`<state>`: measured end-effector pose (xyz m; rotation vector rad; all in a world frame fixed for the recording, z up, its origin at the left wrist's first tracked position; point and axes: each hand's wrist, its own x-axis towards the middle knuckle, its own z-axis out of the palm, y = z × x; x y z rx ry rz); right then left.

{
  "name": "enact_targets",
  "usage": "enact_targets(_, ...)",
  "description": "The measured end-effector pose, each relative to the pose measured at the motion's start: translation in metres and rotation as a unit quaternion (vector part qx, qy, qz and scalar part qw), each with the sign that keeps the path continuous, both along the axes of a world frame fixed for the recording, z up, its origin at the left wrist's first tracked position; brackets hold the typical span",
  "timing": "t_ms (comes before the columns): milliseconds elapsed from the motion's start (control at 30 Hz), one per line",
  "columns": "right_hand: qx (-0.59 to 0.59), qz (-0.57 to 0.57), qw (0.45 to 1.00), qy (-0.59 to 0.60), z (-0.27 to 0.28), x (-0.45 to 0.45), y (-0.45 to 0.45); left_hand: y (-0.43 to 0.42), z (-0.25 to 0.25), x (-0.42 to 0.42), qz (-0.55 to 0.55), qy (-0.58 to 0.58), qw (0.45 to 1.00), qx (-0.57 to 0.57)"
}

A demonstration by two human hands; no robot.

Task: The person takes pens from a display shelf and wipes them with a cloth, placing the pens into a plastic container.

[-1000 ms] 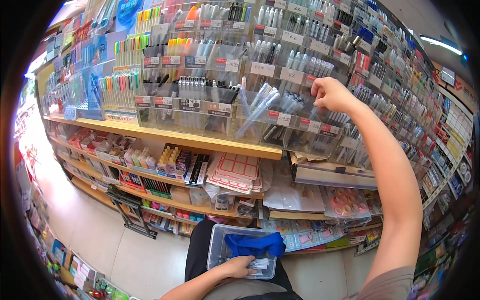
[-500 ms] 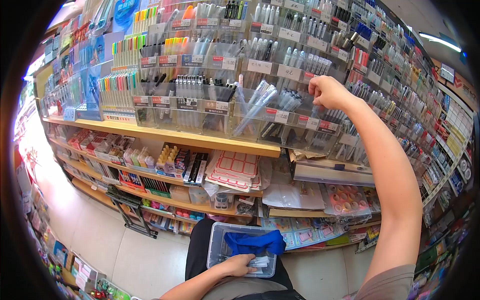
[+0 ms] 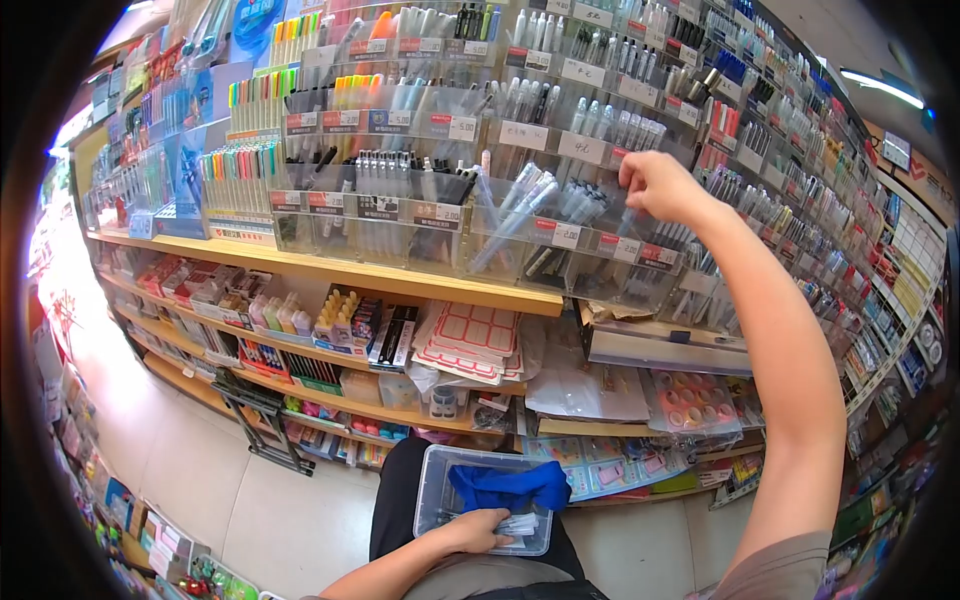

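A clear plastic box [image 3: 428, 505] rests on my lap, with a crumpled blue cloth [image 3: 510, 486] and several white slips [image 3: 518, 526] inside. My left hand [image 3: 478, 532] reaches over the near wall of the box, its fingers curled at the slips; the fingertips are partly hidden. At the tiered pen rack [image 3: 420, 245], my right hand [image 3: 660, 188] is closed in a pinch above a low clear compartment. What lies between its fingers is too small to make out. Left of that hand, several pens [image 3: 518, 210] lean in a neighbouring compartment, behind price labels [image 3: 566, 235].
A wooden shelf edge [image 3: 400, 281] runs under the rack. Lower shelves hold boxed goods and red-bordered label sheets [image 3: 468, 340]. A black folding stand [image 3: 262, 420] is on the tiled floor [image 3: 190, 440]. More goods [image 3: 160, 545] line the bottom left.
The view has shifted very slightly. Both hands keep practically the same places and poses, the right at the compartment and the left in the box.
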<state>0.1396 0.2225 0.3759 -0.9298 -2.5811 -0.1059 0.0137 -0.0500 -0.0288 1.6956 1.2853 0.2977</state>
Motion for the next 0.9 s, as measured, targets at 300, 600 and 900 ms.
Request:
enact_targets(300,-0.073,-0.022,0.995,0.07,0.011,0.003,-0.002,0.001,-0.003,0.0,-0.007,0.007,1.0,0.003)
enact_targets(600,-0.013,-0.021,0.998,0.051,0.0,0.004,-0.005,-0.002,0.001,0.0,-0.003,-0.001,1.0,0.006)
enact_targets(900,0.18,0.073,0.924,0.33,0.005,0.053,-0.047,-0.001,0.002,0.0,0.016,-0.012,0.999,0.026)
